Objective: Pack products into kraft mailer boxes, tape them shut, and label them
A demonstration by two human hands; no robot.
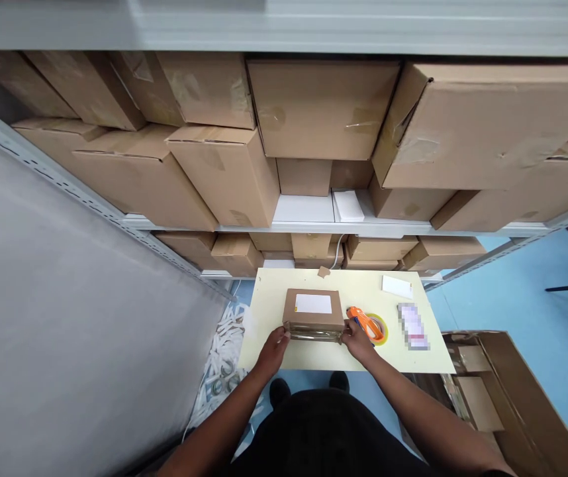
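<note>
A small cardboard box [308, 318] with a white label [314, 303] on top lies on the pale yellow table. Along its near side runs a strip of shiny clear packing tape [312, 334]. My left hand [274, 350] pinches the strip's left end at the box's near left corner. At the near right corner, the fingers of my right hand [357, 340] are closed on the other end. Just right of the box is an orange tape dispenser [367, 324] with a yellowish tape roll [382, 329], partly behind my right hand.
On the table [284, 361] are a white card [397, 287], a pixelated flat item [413, 326] and a cardboard scrap [324, 271]. Shelves of cartons [324, 109] rise behind. A large open carton [527, 384] stands right; white strips [224, 351] litter the floor left.
</note>
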